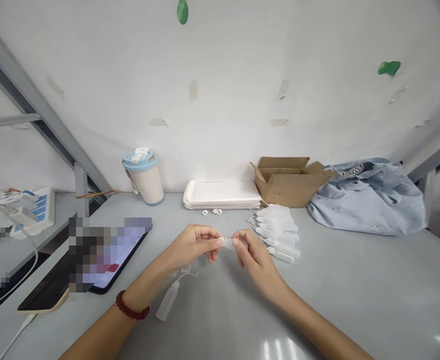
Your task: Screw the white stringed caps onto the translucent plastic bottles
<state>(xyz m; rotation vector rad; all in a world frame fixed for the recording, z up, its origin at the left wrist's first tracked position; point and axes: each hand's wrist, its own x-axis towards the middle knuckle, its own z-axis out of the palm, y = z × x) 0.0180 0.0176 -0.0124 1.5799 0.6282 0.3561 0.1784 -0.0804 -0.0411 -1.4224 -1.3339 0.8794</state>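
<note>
Above the middle of the table, my left hand [199, 242] and my right hand [253, 252] meet at a small translucent plastic bottle [228, 243]. My left thumb and fingers pinch its white-capped end, and my right fingertips hold the other end, covering much of it. Below my left hand lies a similar bottle [167, 301] with a thin strip at its neck. A row of more such bottles [276, 230] lies just beyond my right hand. Small white caps [217, 212] rest in front of the stack of white padded envelopes [223, 194].
An open cardboard box [291, 187] and a light blue cloth bag [370, 200] stand at the back right. A lidded cup [145, 180] is at the back left. Two phones lie on the left, one a dark phone [45, 287] with a cable. A power strip [42, 210] sits beyond.
</note>
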